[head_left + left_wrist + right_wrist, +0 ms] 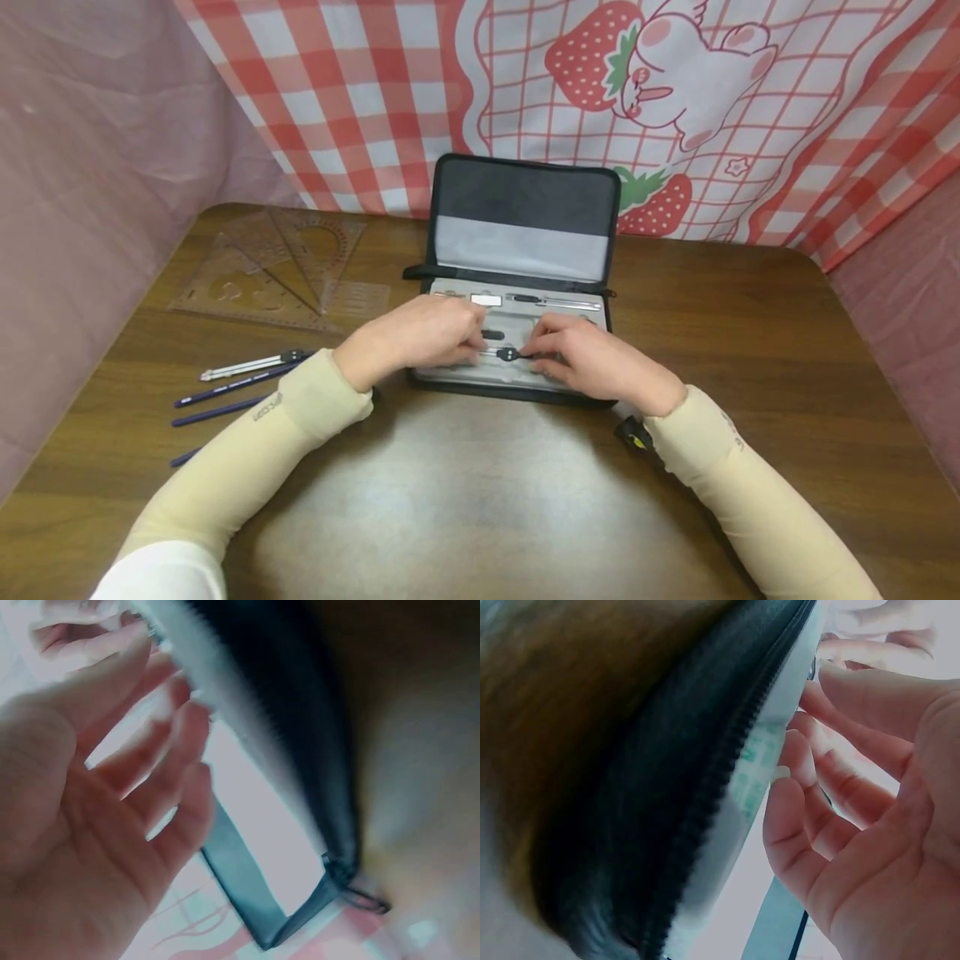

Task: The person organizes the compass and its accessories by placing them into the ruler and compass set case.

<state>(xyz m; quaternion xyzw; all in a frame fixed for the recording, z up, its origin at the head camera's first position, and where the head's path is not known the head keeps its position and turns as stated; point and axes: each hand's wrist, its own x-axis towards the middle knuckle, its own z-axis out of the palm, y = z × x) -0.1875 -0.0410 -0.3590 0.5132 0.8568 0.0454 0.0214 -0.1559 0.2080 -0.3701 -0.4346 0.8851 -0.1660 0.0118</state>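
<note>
A zippered black case (522,187) stands unfolded at the back of the table, its lid upright and its grey tray (517,321) lying flat. Low over the tray lies a compass (508,354) with silver legs and a black head. My left hand (416,333) pinches its legs from the left. At the head's end, the fingertips of my right hand (588,354) pinch the compass's dark tip. In the left wrist view the left thumb and forefinger come together beside the tray's edge; the other fingers are loosely bent. Fingers cover parts of the compass and the slots.
In the tray's back row sit a white block (486,300) and a slim silver tool (558,302). Clear set squares (255,292) overlap at the left. Nearer are another compass (243,367) and several dark blue pencils (232,386). A small black-and-yellow object (633,433) lies by the right wrist.
</note>
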